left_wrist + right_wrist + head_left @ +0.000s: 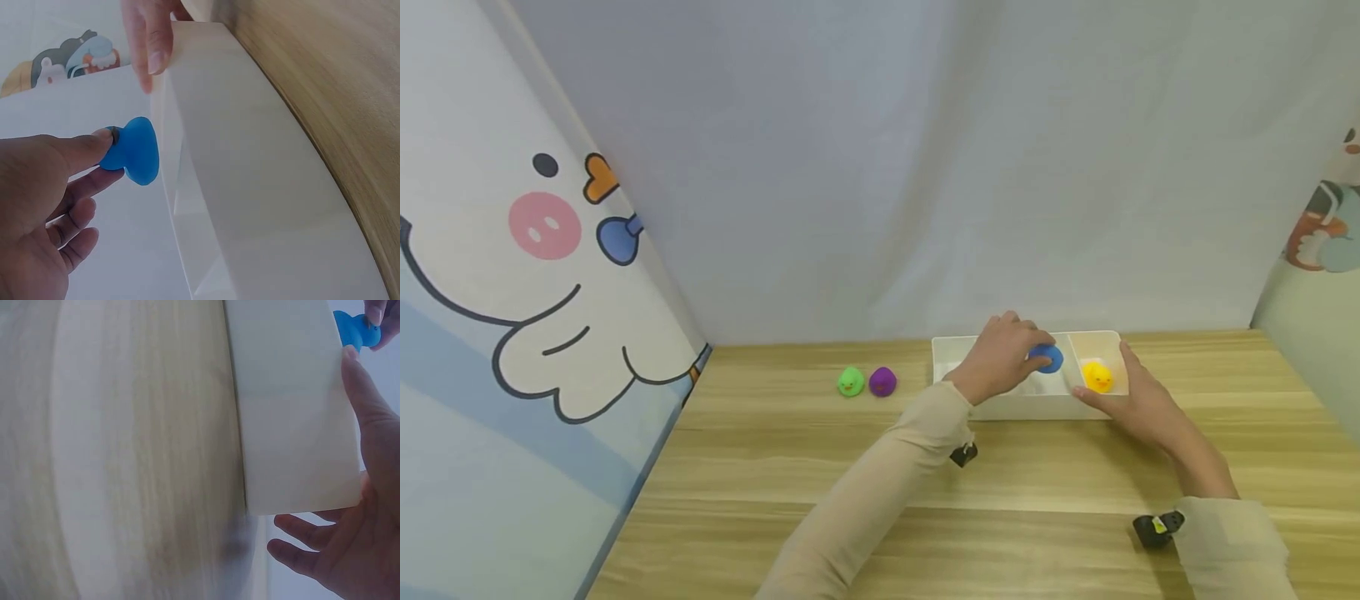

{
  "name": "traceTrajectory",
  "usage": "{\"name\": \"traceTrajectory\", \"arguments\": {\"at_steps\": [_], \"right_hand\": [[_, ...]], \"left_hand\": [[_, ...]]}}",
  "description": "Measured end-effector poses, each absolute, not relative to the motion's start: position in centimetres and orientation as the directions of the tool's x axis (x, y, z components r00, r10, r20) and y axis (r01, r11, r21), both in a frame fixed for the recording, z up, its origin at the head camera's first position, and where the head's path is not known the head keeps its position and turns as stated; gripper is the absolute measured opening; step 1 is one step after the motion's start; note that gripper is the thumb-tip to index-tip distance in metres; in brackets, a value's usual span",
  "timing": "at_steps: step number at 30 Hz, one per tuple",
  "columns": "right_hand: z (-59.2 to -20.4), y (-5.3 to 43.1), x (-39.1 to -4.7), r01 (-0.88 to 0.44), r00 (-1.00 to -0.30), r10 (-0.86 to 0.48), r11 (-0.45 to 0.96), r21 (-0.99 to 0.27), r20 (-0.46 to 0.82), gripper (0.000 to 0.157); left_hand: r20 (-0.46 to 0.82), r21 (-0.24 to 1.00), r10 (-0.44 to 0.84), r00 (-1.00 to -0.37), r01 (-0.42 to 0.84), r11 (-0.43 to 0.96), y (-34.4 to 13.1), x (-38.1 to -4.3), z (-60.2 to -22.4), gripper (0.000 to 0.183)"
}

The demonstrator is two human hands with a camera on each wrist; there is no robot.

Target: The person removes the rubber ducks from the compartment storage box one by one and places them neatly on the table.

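Observation:
Between thumb and fingertips, my left hand [1000, 357] pinches a small blue toy duck [142, 153]. It holds the duck over the white divided box [1026, 407], left of the divider near the box's right end. My right hand [1142, 406] grips that right end, its thumb on the front rim and its fingers round the far side. A yellow toy duck [1098, 377] sits in the right-end compartment. Part of the box's left portion is hidden behind my left hand and forearm.
Left of the box, a green toy duck [850, 382] and a purple toy duck [883, 382] stand side by side on the wooden table [1037, 542]. A pale curtain [820, 183] hangs close behind the box. A printed cartoon panel [542, 350] borders the table's left side.

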State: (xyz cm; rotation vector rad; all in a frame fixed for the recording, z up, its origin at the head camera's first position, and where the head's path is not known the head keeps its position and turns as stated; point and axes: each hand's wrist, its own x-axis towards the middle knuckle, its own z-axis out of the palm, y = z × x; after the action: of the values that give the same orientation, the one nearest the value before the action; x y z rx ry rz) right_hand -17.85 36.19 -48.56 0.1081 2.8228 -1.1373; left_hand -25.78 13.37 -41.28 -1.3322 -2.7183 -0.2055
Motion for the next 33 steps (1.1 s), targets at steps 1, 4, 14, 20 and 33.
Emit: {"name": "traceTrajectory", "arguments": {"at_steps": [1, 4, 14, 20, 33], "right_hand": [[-48.6, 36.2, -17.8, 0.1, -0.993, 0.029, 0.719, -0.688, -0.114, 0.122], [-48.6, 36.1, -17.8, 0.092, -0.994, 0.026, 0.717, -0.691, -0.105, 0.121], [-48.5, 36.1, -17.8, 0.099, -0.992, 0.021, 0.72, -0.686, -0.122, 0.121], [-48.7, 36.2, -18.0, 0.095, -0.993, 0.017, 0.722, -0.685, -0.12, 0.121], [-49.2, 36.5, -18.3, 0.082, -0.994, 0.007, 0.721, -0.688, -0.112, 0.12]], "left_hand": [[0.16, 0.076, 0.776, -0.611, 0.791, 0.607, 13.3, -25.8, -41.3, 0.035], [0.181, 0.085, 0.77, -0.611, 0.79, 0.607, 12.8, -25.6, -41.1, 0.035], [0.274, 0.124, 0.753, -0.598, 0.799, 0.589, 10.4, -25.9, -41.6, 0.032], [0.309, 0.131, 0.733, -0.606, 0.79, 0.598, 8.3, -26.3, -41.8, 0.03], [0.287, 0.169, 0.714, -0.639, 0.767, 0.619, 3.8, -26.7, -42.5, 0.03]]}}
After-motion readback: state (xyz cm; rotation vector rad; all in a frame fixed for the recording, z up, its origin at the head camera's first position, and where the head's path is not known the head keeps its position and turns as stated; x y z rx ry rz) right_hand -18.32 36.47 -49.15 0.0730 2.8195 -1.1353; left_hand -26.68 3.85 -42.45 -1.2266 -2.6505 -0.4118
